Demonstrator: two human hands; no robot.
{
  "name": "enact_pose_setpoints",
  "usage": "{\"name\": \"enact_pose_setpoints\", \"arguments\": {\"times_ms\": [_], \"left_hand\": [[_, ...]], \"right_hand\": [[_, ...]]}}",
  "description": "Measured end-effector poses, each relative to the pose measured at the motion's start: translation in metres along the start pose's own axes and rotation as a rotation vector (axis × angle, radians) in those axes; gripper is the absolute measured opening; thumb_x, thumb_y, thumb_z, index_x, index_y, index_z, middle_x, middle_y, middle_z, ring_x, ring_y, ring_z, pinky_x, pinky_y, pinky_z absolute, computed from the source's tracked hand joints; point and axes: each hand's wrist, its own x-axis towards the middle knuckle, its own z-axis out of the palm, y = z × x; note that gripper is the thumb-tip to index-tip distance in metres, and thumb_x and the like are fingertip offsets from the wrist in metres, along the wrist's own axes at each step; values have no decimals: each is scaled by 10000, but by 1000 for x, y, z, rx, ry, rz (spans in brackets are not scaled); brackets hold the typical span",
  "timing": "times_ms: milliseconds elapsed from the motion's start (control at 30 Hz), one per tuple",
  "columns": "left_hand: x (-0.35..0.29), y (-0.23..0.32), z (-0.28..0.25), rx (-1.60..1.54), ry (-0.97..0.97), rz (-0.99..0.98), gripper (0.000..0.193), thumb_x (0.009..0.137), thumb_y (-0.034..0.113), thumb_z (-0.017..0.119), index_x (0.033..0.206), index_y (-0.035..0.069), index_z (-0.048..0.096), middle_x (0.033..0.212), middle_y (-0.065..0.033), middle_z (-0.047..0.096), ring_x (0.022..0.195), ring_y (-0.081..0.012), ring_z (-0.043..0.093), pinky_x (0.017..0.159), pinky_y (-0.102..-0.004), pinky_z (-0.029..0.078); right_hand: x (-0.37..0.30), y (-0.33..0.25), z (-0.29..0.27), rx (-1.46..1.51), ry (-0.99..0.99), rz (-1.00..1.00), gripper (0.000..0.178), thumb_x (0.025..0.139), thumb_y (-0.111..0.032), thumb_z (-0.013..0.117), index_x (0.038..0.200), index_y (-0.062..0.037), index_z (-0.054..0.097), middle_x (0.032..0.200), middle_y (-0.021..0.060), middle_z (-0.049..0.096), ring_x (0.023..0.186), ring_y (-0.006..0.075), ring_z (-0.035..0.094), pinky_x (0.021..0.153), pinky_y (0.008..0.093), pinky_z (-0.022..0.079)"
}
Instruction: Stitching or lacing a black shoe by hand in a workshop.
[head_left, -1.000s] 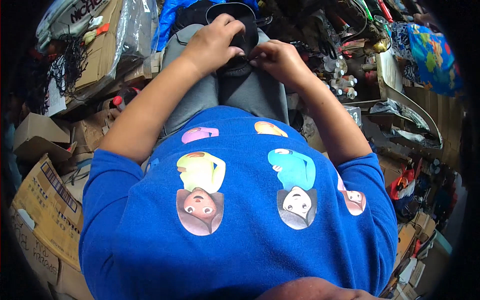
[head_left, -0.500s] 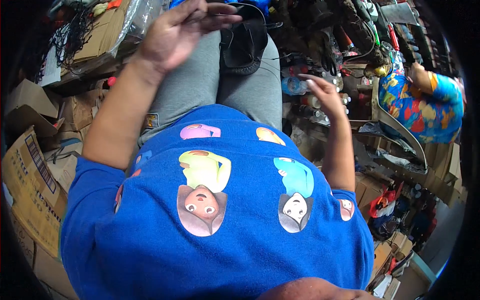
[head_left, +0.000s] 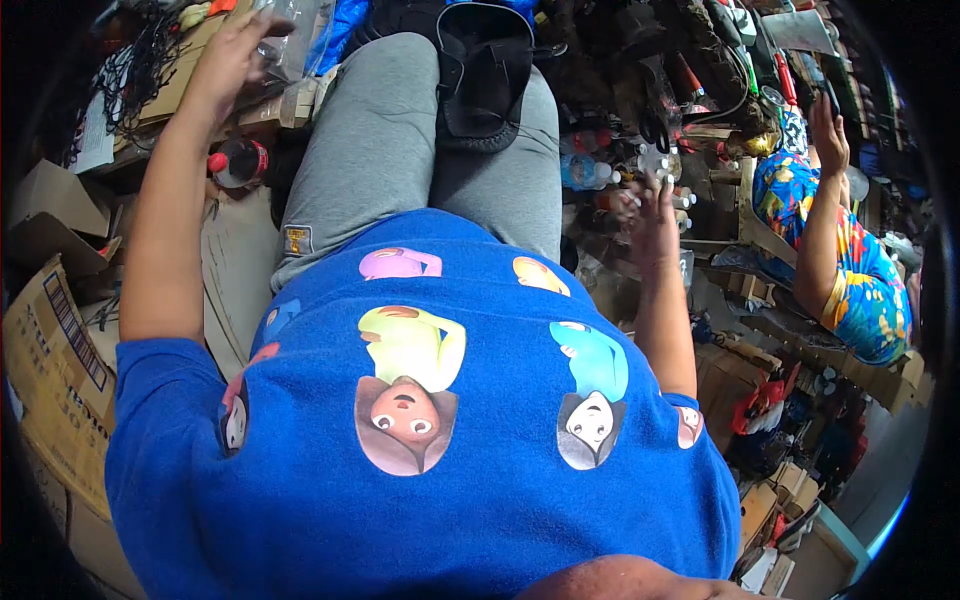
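A black shoe (head_left: 486,85) rests between my thighs on the grey trousers, its opening facing up. My left hand (head_left: 236,62) is raised at the upper left, over the clear plastic sheeting (head_left: 293,40) and cardboard there. Its fingers are partly bent and apart, with nothing visible in them. Off to the right of my lap, my right hand (head_left: 655,215) is up with its fingers apart, somewhat blurred; I see nothing held. Both hands are away from the shoe.
A dark-liquid bottle with a red cap (head_left: 238,163) lies left of my thigh. Several small bottles (head_left: 590,172) stand to the right. Black cords (head_left: 150,75) hang over cardboard at the left. Another person in a bright floral shirt (head_left: 870,290) sits at the right, one arm raised.
My left hand has swung left, away from above the shoe. My right hand has dropped slightly and its fingers have turned upward. The other person's arm has lifted.
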Motion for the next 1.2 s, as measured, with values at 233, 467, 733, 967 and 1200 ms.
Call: {"name": "enact_pose_setpoints", "arguments": {"times_ms": [233,467,733,967,1200], "left_hand": [[-37,14,145,874,-331,524,423,735,295,727,1056,53,598,956,-142,607,928,-316,591,829,-393,471],[-54,-4,143,951,-350,582,260,741,201,697,926,79,562,831,-125,605,803,-340,622,686,-446,506],[-47,14,140,933,-495,523,291,728,197,721,942,51,589,874,-133,615,843,-348,602,719,-429,483],[-24,18,140,717,-314,611,246,768,187,691,969,55,637,974,-119,618,909,-303,603,807,-364,478],[15,4,185,696,-458,429,300,753,209,697,992,56,598,1069,-106,520,980,-276,559,863,-342,457]], "right_hand": [[6,-77,142,-1088,-440,-843,500,836,-97,612,1318,-164,497,1072,124,641,957,246,631,835,336,491],[24,-95,191,-1645,-619,-1154,179,781,-163,662,948,-102,683,835,115,640,828,322,617,745,393,499],[1,-68,191,-1332,-639,-292,415,760,-303,745,1073,-58,628,788,139,655,708,179,634,623,323,486],[-21,-42,178,-1124,-178,-941,362,723,-323,776,814,-22,594,645,110,580,610,225,582,578,353,456],[-15,-30,153,-1054,-639,-505,288,867,-241,641,745,9,568,560,23,411,566,71,394,499,288,349]]}}
